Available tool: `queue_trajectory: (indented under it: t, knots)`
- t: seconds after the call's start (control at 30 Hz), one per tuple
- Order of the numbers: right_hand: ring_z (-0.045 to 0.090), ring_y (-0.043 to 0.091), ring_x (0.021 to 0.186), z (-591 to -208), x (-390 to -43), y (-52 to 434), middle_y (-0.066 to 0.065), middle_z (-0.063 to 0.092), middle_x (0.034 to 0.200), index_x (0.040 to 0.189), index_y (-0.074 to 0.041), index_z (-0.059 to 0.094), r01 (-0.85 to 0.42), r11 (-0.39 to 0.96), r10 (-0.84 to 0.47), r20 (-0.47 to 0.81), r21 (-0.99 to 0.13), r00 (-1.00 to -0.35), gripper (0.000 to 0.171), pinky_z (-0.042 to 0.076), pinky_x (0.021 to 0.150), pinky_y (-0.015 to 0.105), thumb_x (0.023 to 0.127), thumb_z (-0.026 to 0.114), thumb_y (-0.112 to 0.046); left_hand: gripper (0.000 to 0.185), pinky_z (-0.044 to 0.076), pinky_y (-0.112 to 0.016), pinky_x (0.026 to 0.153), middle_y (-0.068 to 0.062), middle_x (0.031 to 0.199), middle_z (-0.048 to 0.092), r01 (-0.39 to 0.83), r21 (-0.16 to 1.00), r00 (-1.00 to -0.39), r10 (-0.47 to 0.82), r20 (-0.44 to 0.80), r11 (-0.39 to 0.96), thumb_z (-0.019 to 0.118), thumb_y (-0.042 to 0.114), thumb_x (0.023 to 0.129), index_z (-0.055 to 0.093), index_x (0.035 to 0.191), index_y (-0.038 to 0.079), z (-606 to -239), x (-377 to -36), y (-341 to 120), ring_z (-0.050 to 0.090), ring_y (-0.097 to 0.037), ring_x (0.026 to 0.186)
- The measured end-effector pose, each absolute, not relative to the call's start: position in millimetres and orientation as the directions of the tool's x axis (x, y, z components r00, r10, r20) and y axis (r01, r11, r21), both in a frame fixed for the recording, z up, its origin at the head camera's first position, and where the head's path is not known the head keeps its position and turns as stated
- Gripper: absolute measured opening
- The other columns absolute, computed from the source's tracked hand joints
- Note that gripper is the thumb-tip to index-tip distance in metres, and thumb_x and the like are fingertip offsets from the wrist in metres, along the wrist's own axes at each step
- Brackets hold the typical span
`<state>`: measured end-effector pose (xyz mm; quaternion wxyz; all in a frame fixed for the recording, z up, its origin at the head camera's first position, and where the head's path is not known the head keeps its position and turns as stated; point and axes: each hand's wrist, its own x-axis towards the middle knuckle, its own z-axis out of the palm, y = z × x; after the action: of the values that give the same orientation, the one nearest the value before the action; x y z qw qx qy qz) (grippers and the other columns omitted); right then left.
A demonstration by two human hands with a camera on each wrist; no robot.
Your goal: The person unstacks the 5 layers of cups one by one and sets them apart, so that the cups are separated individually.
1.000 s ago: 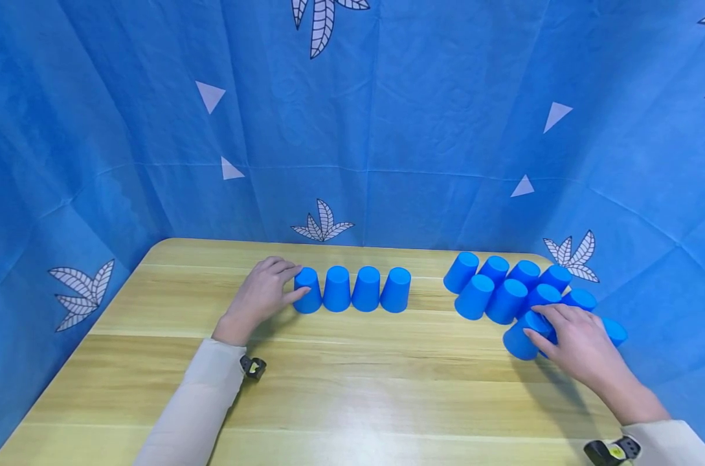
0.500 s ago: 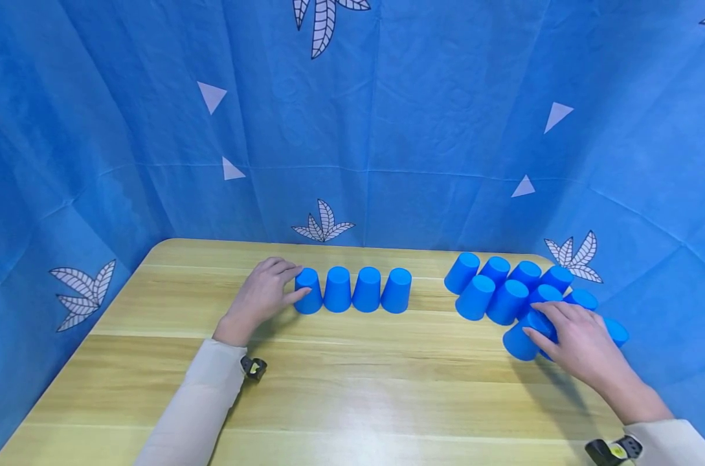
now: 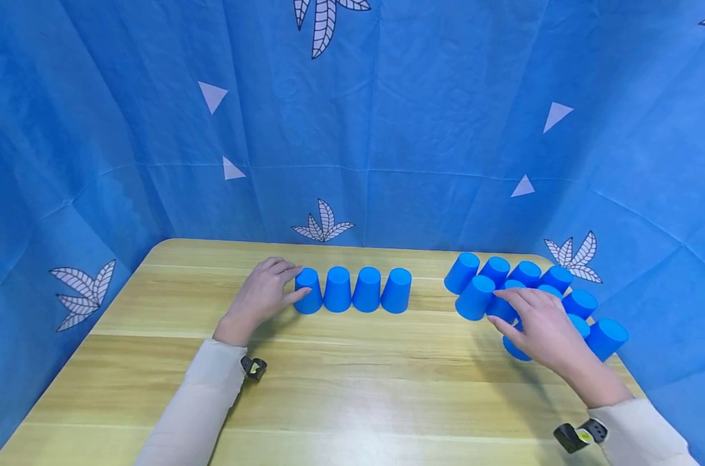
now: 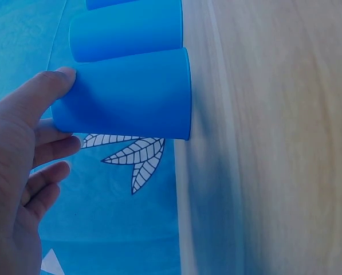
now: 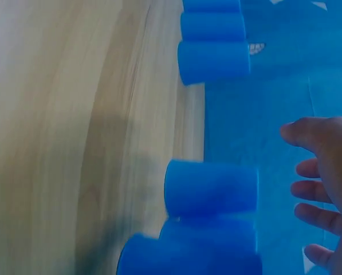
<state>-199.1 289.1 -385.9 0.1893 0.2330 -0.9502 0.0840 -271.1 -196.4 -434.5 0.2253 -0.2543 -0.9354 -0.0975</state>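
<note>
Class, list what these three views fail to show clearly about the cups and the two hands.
1. Head view: the right hand covers several cups of the cluster, so their count is uncertain.
2. Left wrist view: the left hand touches the end cup; the row is cut by the top edge.
3. Right wrist view: the table is blurred.

No legible text, labels, brands or numbers in any view. Blue plastic cups point(image 3: 352, 289) plain; blue fabric backdrop point(image 3: 387, 129) carries only leaf and triangle prints.
</note>
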Motion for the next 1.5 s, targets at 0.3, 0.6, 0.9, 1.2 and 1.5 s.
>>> queue_trajectory:
  t: [0.3, 0.6, 0.9, 1.2, 1.5]
  knots:
    - [0.051, 0.041, 0.119, -388, -217, 253, 0.016, 0.062, 0.124, 0.128, -0.007, 0.061, -0.514, 0.851, -0.451, 0.348, -0.112, -0.822, 0.049, 0.034, 0.100, 0.064, 0.088, 0.073, -0.031, 0.055, 0.042, -0.047, 0.103, -0.011, 0.118, 0.068, 0.517, 0.069, -0.771, 0.429, 0.471, 0.853, 0.070, 0.047, 0.088, 0.068, 0.124, 0.006, -435, -272, -196, 0.056, -0.032, 0.115]
    - [0.051, 0.039, 0.121, -389, -240, 216, 0.016, 0.060, 0.127, 0.132, -0.004, 0.058, -0.527, 0.839, -0.475, 0.290, -0.136, -0.831, 0.052, 0.035, 0.101, 0.062, 0.091, 0.070, -0.035, 0.055, 0.043, -0.048, 0.103, -0.012, 0.118, 0.068, 0.516, 0.077, -0.771, 0.424, 0.475, 0.853, 0.071, 0.047, 0.088, 0.068, 0.124, 0.005, -436, -272, -196, 0.056, -0.032, 0.115]
    - [0.047, 0.039, 0.127, -391, -261, 186, 0.016, 0.056, 0.135, 0.137, -0.006, 0.053, -0.512, 0.838, -0.468, 0.234, -0.189, -0.852, 0.056, 0.032, 0.105, 0.061, 0.093, 0.067, -0.038, 0.055, 0.042, -0.047, 0.104, -0.012, 0.119, 0.067, 0.522, 0.082, -0.773, 0.430, 0.466, 0.849, 0.070, 0.046, 0.088, 0.067, 0.124, 0.005, -434, -273, -196, 0.056, -0.032, 0.115]
    - [0.046, 0.038, 0.129, -397, -275, 163, 0.014, 0.055, 0.137, 0.139, -0.009, 0.053, -0.508, 0.835, -0.470, 0.205, -0.211, -0.858, 0.058, 0.031, 0.107, 0.061, 0.093, 0.065, -0.043, 0.055, 0.042, -0.047, 0.104, -0.012, 0.119, 0.067, 0.507, 0.087, -0.787, 0.419, 0.453, 0.858, 0.070, 0.046, 0.088, 0.067, 0.124, 0.005, -434, -271, -197, 0.056, -0.032, 0.115]
    - [0.046, 0.038, 0.129, -402, -284, 146, 0.014, 0.055, 0.136, 0.138, -0.008, 0.055, -0.502, 0.850, -0.475, 0.176, -0.162, -0.862, 0.057, 0.032, 0.107, 0.060, 0.093, 0.066, -0.041, 0.054, 0.042, -0.047, 0.104, -0.011, 0.118, 0.067, 0.511, 0.082, -0.783, 0.424, 0.456, 0.856, 0.070, 0.046, 0.088, 0.067, 0.124, 0.006, -434, -271, -197, 0.056, -0.031, 0.115]
